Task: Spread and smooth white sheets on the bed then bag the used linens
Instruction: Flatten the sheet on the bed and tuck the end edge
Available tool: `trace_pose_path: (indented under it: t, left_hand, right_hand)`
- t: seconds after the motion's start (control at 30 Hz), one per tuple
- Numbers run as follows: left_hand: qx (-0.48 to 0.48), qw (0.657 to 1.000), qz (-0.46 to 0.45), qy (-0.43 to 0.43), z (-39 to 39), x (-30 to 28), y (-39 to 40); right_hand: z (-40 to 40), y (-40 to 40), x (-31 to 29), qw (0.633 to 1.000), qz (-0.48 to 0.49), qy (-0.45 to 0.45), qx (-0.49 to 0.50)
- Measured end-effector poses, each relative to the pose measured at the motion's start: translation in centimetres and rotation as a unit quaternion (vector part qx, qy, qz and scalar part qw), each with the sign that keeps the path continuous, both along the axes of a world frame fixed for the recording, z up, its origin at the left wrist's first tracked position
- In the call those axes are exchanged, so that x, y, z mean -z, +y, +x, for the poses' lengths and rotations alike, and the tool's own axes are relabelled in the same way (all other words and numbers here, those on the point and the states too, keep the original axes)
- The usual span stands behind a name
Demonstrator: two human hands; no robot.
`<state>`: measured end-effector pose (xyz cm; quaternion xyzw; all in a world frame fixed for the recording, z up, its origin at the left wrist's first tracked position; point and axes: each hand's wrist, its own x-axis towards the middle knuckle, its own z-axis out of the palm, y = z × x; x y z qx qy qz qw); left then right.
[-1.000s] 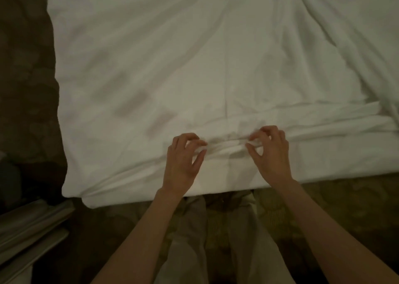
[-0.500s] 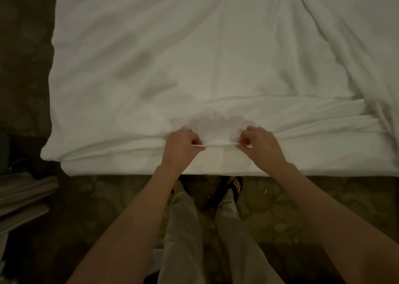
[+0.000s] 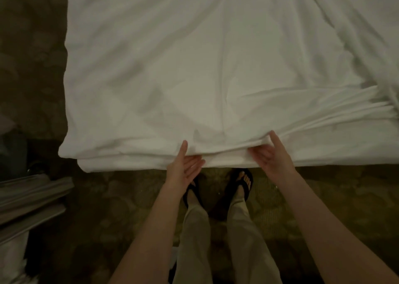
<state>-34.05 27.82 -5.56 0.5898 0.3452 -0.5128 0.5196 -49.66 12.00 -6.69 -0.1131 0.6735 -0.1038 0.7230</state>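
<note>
- Dim room w/ dark patterned carpet [image 3: 121,208]; the bed fills the upper view, its near edge running left-right in front of me.
- White sheet [image 3: 194,67] lies spread over the bed, centre crease running straight away from me, bunched folds at right.
- Grey folded linens [image 3: 32,197] sit at left on the floor side.
- My left hand [image 3: 183,169] & right hand [image 3: 272,154], apart, palms up, fingers open, tucked under the sheet's near hem; not clamped.
- My feet in black sandals [image 3: 239,186] below.
</note>
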Motion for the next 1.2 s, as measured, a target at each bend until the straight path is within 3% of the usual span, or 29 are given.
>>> trace_pose_path:
  t: [0.07,0.17,0.33,0.47,0.6,0.8,0.93,1.1,1.2]
  left_hand:
    - [-0.114,0.993,-0.034,-0.011,1.3,0.7,-0.8]
    - [-0.205,0.976,-0.025,-0.071,3.2,1.6,-2.0]
    - [-0.146,0.987,0.023,-0.058,1.8,2.2,1.0]
    - [-0.221,0.973,-0.008,-0.064,3.1,2.4,2.2]
    - [-0.289,0.951,-0.026,-0.111,5.3,2.1,2.1]
    - [-0.233,0.966,0.006,-0.111,4.8,2.6,3.9]
    - [-0.302,0.948,-0.009,-0.098,6.8,2.9,3.6]
    - [-0.292,0.950,0.030,-0.108,7.8,2.7,4.7]
    - [-0.309,0.945,0.022,-0.106,8.7,2.6,5.7]
  right_hand:
    - [1.4,-0.6,0.2,0.992,-0.043,-0.018,0.115]
    - [2.7,-1.2,0.4,0.982,-0.082,0.007,0.172]
    - [1.4,1.3,1.0,0.978,-0.076,0.034,0.192]
    - [1.5,1.2,1.1,0.973,-0.098,0.052,0.203]
    - [1.7,1.3,-0.1,0.958,-0.133,0.014,0.252]
    - [-0.1,4.4,0.0,0.958,-0.125,0.141,0.215]
    - [0.6,3.6,-0.4,0.961,-0.129,0.061,0.238]
    - [0.3,5.0,0.4,0.959,-0.103,0.099,0.247]
    - [1.5,5.8,0.5,0.957,-0.096,0.077,0.263]
